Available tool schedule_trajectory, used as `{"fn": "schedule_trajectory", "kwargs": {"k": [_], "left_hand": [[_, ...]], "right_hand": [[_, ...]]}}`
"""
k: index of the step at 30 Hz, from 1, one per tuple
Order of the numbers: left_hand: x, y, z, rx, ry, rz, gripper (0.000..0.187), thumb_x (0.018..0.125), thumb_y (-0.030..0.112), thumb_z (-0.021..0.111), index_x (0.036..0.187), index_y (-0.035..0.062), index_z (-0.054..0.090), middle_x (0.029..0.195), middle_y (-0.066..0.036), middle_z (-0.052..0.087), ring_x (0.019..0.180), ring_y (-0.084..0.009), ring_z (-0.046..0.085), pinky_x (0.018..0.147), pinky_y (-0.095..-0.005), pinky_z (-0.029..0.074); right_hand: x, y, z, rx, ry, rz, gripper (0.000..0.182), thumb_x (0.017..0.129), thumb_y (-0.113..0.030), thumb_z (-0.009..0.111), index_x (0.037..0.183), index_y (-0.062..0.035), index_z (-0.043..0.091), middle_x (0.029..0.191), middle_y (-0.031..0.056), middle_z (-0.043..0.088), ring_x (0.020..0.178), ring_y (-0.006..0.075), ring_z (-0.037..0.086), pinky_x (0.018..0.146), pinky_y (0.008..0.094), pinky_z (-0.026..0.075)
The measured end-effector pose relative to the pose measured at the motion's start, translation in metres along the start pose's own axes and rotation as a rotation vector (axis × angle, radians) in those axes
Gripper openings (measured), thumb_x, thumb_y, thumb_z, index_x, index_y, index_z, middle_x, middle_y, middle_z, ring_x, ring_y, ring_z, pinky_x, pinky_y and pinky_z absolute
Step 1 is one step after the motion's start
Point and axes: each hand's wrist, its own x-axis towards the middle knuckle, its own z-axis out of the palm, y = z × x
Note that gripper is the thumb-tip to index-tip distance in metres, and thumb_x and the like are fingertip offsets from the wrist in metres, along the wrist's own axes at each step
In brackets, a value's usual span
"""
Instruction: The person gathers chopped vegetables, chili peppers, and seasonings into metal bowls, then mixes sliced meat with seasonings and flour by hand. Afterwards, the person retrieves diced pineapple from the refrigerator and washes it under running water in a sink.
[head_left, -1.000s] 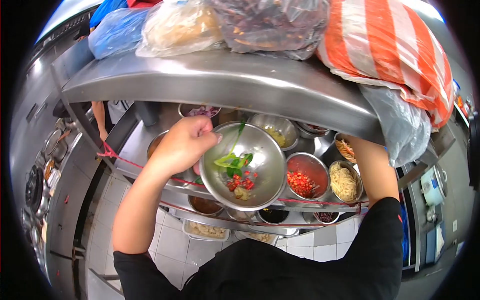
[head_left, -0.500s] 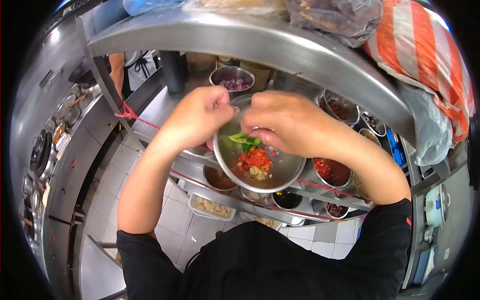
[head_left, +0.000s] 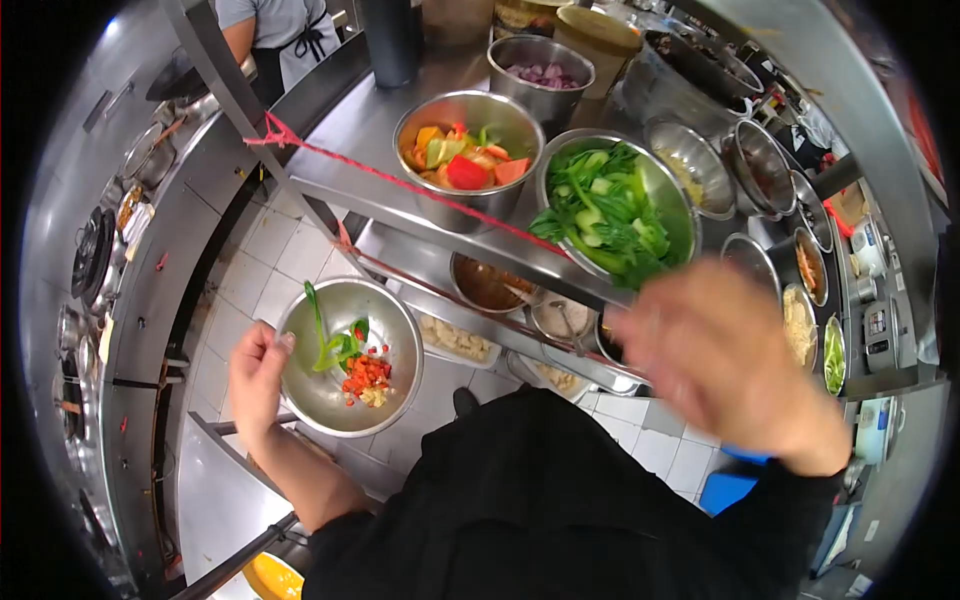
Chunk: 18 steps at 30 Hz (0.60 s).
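At the lower left, my left hand is closed on the rim of a steel mixing bowl. Inside it lie chopped red chili, a little pale minced garlic and a green leafy stalk. My right hand, smeared by motion, is on the right, just below a bowl of green leafy vegetables; its fingers cannot be made out. Left of those greens stands a steel pot of cut peppers in red, orange and green.
A pink string runs along the shelf front. Behind stands a pot of chopped purple onion. More ingredient bowls, one with yellow shreds, line the right. Another person stands at the back left. A tub of yellow liquid is at the lower left.
The mixing bowl moved left and down, held in my left hand. My right hand left it and swung right. The view turned, bringing the greens and peppers into sight.
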Motion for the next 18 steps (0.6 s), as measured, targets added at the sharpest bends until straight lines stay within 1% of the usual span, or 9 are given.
{"fn": "schedule_trajectory", "kwargs": {"k": [2,4,6,8,10,14,16,17,18], "left_hand": [[-0.003,-0.046,0.006,-0.053,-0.031,-0.097,0.027,0.088,0.012,0.063,0.071,0.0117,0.043,0.066,0.01,0.04,0.062,-0.0022,0.033,0.054,-0.022,0.026],[-0.003,-0.081,0.023,-0.035,-0.08,-0.141,0.024,0.087,0.01,0.062,0.07,0.0115,0.045,0.065,0.009,0.041,0.06,-0.0026,0.036,0.052,-0.0226,0.028],[0.001,-0.1,0.045,0.057,-0.106,-0.172,0.024,0.088,0.014,0.063,0.07,0.0105,0.047,0.06,0.007,0.042,0.053,-0.0048,0.039,0.047,-0.0248,0.031],[0.01,-0.116,0.067,0.057,-0.155,-0.175,0.026,0.088,0.017,0.064,0.07,0.0092,0.048,0.058,0.005,0.044,0.052,-0.0061,0.042,0.046,-0.0253,0.033],[0.023,-0.156,0.089,0.081,-0.183,-0.133,0.026,0.089,0.016,0.063,0.07,0.0064,0.048,0.057,0.001,0.048,0.048,-0.0095,0.046,0.043,-0.0283,0.038],[0.019,-0.126,0.121,0.008,-0.173,-0.186,0.028,0.09,0.016,0.062,0.071,0.0029,0.046,0.058,-0.004,0.051,0.044,-0.0154,0.055,0.038,-0.0314,0.044],[0.015,-0.123,0.127,0.034,-0.155,-0.171,0.028,0.09,0.016,0.061,0.071,0.002,0.046,0.058,-0.005,0.052,0.042,-0.0174,0.057,0.037,-0.032,0.045],[0.013,-0.118,0.128,0.024,-0.131,-0.187,0.028,0.09,0.016,0.061,0.071,0.002,0.046,0.057,-0.006,0.053,0.042,-0.0177,0.057,0.037,-0.032,0.045],[0.011,-0.116,0.129,0.016,-0.109,-0.203,0.029,0.09,0.017,0.061,0.071,0.0021,0.046,0.057,-0.007,0.054,0.042,-0.0181,0.057,0.037,-0.032,0.045]], "right_hand": [[-0.02,-0.022,0.033,0.243,-0.068,0.026,0.036,0.069,-0.006,0.072,0.105,-0.0067,0.066,0.088,0.0081,0.058,0.082,0.0268,0.061,0.068,0.0377,0.052],[-0.026,-0.027,0.083,0.378,-0.192,0.066,0.041,0.071,-0.009,0.071,0.112,-0.0074,0.064,0.089,0.0096,0.059,0.088,0.0287,0.06,0.072,0.0387,0.052],[-0.029,-0.008,0.158,0.252,-0.178,0.116,0.038,0.076,-0.011,0.067,0.114,-0.0076,0.063,0.091,0.0112,0.061,0.094,0.0311,0.06,0.076,0.041,0.052],[-0.02,0.032,0.228,0.057,-0.246,0.299,0.029,0.086,-0.016,0.06,0.114,-0.0082,0.064,0.104,0.0136,0.064,0.1,0.0327,0.061,0.083,0.0443,0.051],[-0.012,0.067,0.289,0.151,-0.352,0.672,0.028,0.092,-0.018,0.053,0.115,-0.0075,0.063,0.117,0.0176,0.063,0.11,0.0344,0.059,0.087,0.0466,0.05],[0.002,0.097,0.321,0.144,-0.523,0.745,0.029,0.094,-0.018,0.05,0.117,-0.007,0.062,0.12,0.0212,0.063,0.113,0.036,0.06,0.089,0.0469,0.049],[-0.009,0.105,0.329,-0.075,-0.038,0.527,0.031,0.096,-0.021,0.049,0.121,-0.0067,0.06,0.111,0.0232,0.065,0.105,0.0367,0.063,0.09,0.0462,0.049],[-0.009,0.107,0.322,-0.074,-0.046,0.518,0.031,0.096,-0.021,0.049,0.121,-0.0067,0.06,0.111,0.0232,0.065,0.105,0.0367,0.063,0.09,0.0462,0.049],[-0.007,0.108,0.31,0.118,0.018,0.623,0.031,0.096,-0.022,0.049,0.121,-0.007,0.061,0.115,0.0225,0.064,0.108,0.0362,0.062,0.092,0.0453,0.048]]}}
